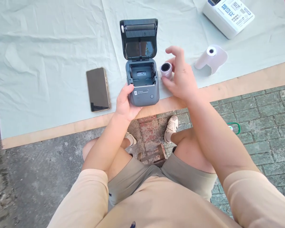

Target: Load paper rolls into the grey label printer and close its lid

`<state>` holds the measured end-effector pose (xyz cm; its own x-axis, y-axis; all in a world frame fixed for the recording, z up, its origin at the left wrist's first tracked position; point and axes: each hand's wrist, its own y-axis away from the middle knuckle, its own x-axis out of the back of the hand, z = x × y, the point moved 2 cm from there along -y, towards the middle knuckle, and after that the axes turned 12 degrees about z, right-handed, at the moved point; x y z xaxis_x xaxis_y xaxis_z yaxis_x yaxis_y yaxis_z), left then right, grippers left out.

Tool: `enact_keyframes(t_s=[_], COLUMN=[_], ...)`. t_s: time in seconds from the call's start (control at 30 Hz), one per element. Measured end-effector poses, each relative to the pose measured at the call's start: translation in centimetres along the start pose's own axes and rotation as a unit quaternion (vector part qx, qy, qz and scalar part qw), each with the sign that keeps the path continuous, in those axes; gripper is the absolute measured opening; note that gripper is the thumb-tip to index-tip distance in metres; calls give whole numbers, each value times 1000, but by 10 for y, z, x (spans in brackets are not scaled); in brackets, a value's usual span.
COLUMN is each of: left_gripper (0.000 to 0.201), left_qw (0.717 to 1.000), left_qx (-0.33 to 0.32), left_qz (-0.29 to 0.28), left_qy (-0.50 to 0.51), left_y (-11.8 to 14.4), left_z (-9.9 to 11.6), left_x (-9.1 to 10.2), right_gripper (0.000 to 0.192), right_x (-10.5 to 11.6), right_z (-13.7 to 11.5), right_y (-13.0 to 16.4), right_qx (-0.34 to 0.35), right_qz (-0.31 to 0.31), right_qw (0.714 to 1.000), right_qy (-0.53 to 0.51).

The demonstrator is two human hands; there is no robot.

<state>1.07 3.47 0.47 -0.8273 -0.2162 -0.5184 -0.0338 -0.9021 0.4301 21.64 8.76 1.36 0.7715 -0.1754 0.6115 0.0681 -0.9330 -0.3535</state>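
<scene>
At the near edge of the table in the head view, a dark grey, box-shaped printer (143, 98) stands with its black hinged lid (139, 39) raised on the far side. Its hollow compartment (141, 71) faces up, with a white-printed label on the inner wall; a round power button (152, 96) sits on the right of the near face. The left hand (126, 103) grips the printer's near left corner, thumb laid on the upper rim; its other fingers pass out of sight below the near side.

Just right of the printer, the right hand (181, 74) pinches a small white paper roll with a black toothed core (166, 71) between thumb and fingers, the forefinger arched clear on the far side. The roll's core end faces up; whether its base touches the cloth I cannot tell.

Farther right lies a white paper roll with a loose, curling sheet (205, 58), and beyond it, at the far right, a white box with blue and black lettering (230, 20). Left of the printer, a dark-screened smartphone with a gold-toned edge (98, 90) lies flat. All rest on a wrinkled pale green cloth (49, 63), which leaves a strip of light brown wood (61, 129) bare along the near edge.
</scene>
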Motion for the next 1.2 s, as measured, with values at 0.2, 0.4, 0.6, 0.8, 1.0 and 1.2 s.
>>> enact_keyframes(t_s=[0.2,0.4,0.6,0.8,1.0,1.2], left_gripper=[56,58,56,54,60,59], left_qw=[1000,1000,1000,1000,1000,1000], left_qx=[3,-2,0,-2,1,-3], left_qz=[1,2,6,9,-4,-6], left_qy=[5,6,-5,-5,-17,-10], left_y=[0,-1,-2,-2,-1,-2], left_z=[0,0,-2,0,1,-1], left_x=[0,-1,1,0,-4,-1], right_gripper=[31,44,34,66,64,32], right_x=[-7,-1,47,67,53,55], right_z=[16,13,7,54,94,36], right_y=[4,5,15,7,-5,-14], right_qx=[0,4,77,-129,-159,-59], right_qz=[18,28,255,339,343,333], right_qw=[1000,999,960,919,922,938], right_qy=[3,38,87,155,84,-79])
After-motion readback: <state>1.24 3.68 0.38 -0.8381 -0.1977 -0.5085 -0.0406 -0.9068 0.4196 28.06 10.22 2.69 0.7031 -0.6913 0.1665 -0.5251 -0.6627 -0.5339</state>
